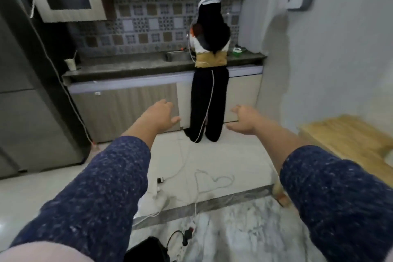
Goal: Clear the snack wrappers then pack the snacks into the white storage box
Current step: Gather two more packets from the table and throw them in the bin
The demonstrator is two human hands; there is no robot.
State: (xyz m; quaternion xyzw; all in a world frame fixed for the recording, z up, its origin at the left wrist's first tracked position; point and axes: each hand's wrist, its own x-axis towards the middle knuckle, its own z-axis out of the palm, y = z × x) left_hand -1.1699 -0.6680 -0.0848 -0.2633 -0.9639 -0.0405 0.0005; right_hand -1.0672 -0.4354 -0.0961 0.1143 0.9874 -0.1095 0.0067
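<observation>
White cables [198,178] across tiled floor [240,155]

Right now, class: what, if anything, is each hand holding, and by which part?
Nothing. The left hand and right hand are both open and empty, stretched forward in the air.

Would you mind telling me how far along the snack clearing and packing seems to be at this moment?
Nothing looks done: no wrappers, snacks or white storage box are in view. In hand: nothing; the left hand and right hand reach forward open and empty, toward a second person at the kitchen counter. Clearing and packing both appear still to do.
</observation>
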